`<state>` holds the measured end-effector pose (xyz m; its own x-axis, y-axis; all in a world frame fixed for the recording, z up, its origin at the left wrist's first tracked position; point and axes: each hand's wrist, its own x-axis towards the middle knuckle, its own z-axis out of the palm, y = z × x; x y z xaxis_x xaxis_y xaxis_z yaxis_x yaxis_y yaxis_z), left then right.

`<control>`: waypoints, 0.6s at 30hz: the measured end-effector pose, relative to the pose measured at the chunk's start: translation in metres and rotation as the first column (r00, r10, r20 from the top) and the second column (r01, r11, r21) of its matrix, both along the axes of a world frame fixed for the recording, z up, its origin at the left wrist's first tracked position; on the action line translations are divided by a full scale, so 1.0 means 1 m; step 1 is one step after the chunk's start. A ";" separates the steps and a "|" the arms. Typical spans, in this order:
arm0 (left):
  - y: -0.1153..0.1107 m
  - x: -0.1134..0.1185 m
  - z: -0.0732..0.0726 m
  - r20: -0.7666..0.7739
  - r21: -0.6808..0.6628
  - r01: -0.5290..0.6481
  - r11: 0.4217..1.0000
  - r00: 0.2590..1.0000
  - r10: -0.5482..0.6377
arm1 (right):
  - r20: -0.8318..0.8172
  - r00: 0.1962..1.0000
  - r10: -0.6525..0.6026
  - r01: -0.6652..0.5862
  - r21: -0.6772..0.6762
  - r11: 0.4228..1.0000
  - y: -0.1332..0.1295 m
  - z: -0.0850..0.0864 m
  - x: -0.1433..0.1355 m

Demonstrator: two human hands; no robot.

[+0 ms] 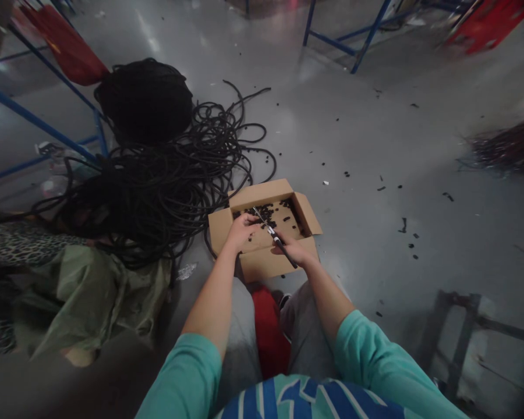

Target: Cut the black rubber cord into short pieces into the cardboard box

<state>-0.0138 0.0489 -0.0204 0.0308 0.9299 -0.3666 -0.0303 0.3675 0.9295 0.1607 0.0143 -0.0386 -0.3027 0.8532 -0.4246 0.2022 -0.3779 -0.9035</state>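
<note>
A cardboard box [268, 263] with its flaps folded out stands on the floor in front of my knees. Many small black pieces [266, 216] lie in it, mostly toward its far side. Over the box's left part is my left hand [243, 230], its fingers apart and nothing visible between them. My right hand [293, 250], above the near right side, is closed around a long black-handled tool [283, 247] with a thin silvery blade end. That end slants up and left, close to my left fingertips. Whether it is scissors or another cutter, I cannot tell.
Loose black rope [157, 192] spreads across the floor left of the box, with a large dark bundle [146, 99] behind. Olive-green cloth [96, 291] lies near left. Blue metal frames [334, 42] stand behind; a dark frame [463, 326] is at right. Black scraps [404, 224] dot the floor.
</note>
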 end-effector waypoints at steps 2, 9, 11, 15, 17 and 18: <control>0.000 -0.001 -0.001 0.001 0.010 0.009 1.000 1.000 -0.009 | -0.037 0.999 0.004 -0.004 -0.023 1.000 0.000 0.002 0.000; 0.002 0.000 -0.005 -0.047 0.063 -0.014 0.998 0.999 0.017 | -0.112 0.994 -0.005 -0.003 -0.068 0.998 0.000 0.004 -0.002; 0.003 0.002 -0.006 -0.079 0.086 -0.008 0.996 0.997 0.015 | -0.097 0.995 -0.008 0.002 -0.065 0.998 0.000 0.006 -0.002; 0.004 0.004 -0.008 -0.180 0.164 0.014 0.986 0.983 0.016 | -0.107 0.994 -0.024 0.016 -0.069 0.997 -0.002 0.009 -0.005; 0.004 0.004 -0.011 -0.221 0.192 0.025 0.981 0.975 0.019 | -0.106 0.994 -0.024 0.014 -0.095 0.995 -0.003 0.010 -0.007; 0.005 0.004 -0.013 -0.234 0.197 0.030 0.980 0.972 0.017 | -0.100 0.995 -0.022 0.011 -0.110 0.994 -0.004 0.011 -0.008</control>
<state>-0.0101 0.0536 -0.0336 -0.0270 0.9846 -0.1729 0.1978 0.1748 0.9645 0.1524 0.0102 -0.0277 -0.3347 0.8090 -0.4833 0.1053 -0.4775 -0.8723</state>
